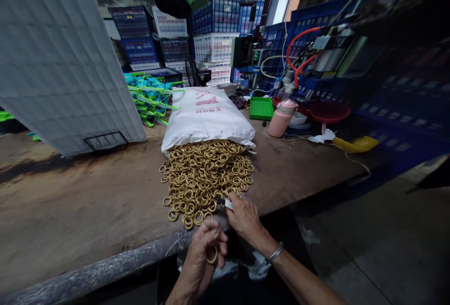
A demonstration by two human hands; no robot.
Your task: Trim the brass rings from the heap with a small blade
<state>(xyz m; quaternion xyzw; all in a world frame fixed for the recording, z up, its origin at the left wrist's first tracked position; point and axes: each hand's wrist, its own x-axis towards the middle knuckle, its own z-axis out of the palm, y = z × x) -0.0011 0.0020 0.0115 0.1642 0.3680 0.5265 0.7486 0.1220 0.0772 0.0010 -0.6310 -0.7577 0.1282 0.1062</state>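
Observation:
A brass-coloured ring (212,255) hangs in the curled fingers of my left hand (200,257), just off the table's front edge. My right hand (244,218) is closed around a small tool (228,203) with a whitish part and a dark tip; its exact kind is not clear. That tip reaches the near right side of a heap of brass-coloured rings (200,173). The heap spreads from the mouth of a white woven sack (211,117) with red print, which lies on its side. A metal bracelet (274,253) circles my right wrist.
On the brown table (105,202), a tall pale ribbed panel (70,61) stands left, beside green and blue plastic pieces (151,98). Behind the sack sits a green tray (261,108). Rightward are a pink bottle (281,119), a red dish (328,111) and a hosed machine (326,51).

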